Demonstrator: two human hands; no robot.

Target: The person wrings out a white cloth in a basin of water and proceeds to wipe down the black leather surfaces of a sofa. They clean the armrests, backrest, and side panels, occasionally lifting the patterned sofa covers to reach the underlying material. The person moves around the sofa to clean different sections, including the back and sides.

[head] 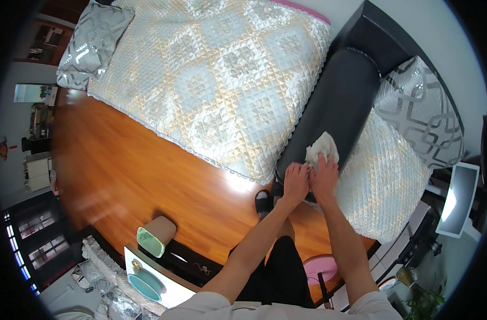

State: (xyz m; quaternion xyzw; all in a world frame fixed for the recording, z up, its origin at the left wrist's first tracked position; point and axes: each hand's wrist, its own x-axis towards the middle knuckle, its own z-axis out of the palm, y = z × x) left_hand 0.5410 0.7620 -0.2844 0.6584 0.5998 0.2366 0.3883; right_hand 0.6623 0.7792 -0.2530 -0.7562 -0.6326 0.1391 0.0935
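A pale cream cloth lies bunched on the black leather-like sofa armrest. My right hand is on the cloth, its fingers spread over the lower part of it. Close beside it, my left hand rests at the near end of the armrest, fingers bent, at the cloth's left edge; whether it grips any cloth cannot be told. Quilted, diamond-patterned covers lie on both sides of the armrest, a large one to the left and a smaller one to the right.
Silver-patterned cushions sit at the right and far upper left. A waste bin stands on the wooden floor. A pink basin lies near my legs. A white-topped table holds a teal bowl.
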